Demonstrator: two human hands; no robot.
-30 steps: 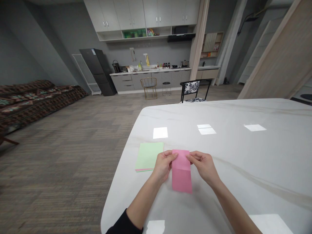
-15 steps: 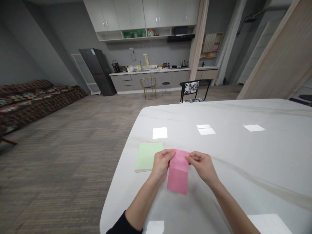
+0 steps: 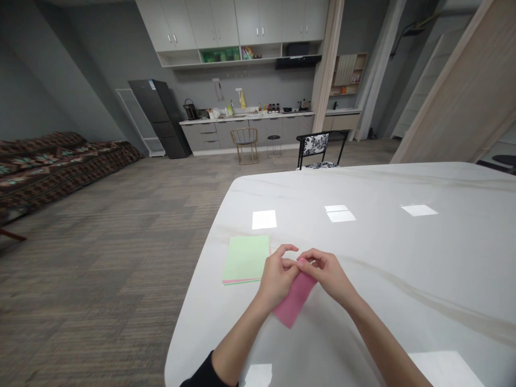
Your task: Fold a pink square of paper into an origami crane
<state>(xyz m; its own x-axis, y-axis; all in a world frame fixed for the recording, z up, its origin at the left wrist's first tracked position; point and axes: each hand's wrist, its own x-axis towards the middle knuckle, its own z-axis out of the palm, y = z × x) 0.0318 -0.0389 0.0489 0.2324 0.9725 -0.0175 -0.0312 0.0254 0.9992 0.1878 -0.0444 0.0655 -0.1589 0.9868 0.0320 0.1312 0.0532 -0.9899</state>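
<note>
Grey-walled open room, with a patterned sofa [image 3: 48,161] off to the left and a kitchen counter [image 3: 258,121] along the far wall, surrounds a white marble table [image 3: 382,204] where a person sits working. Both hands sit close together above the tabletop, almost touching. The right hand [image 3: 328,277] pinches the upper corner of a pink paper sheet [image 3: 295,301] between thumb and fingers. The left hand [image 3: 277,278] curls at the sheet's upper edge, though its fingers hide whether they grip it. The sheet slants across the table, its lower corner pointing toward the person. A stack of green paper [image 3: 245,258], with a pink edge showing beneath, lies just beside the left hand.
</note>
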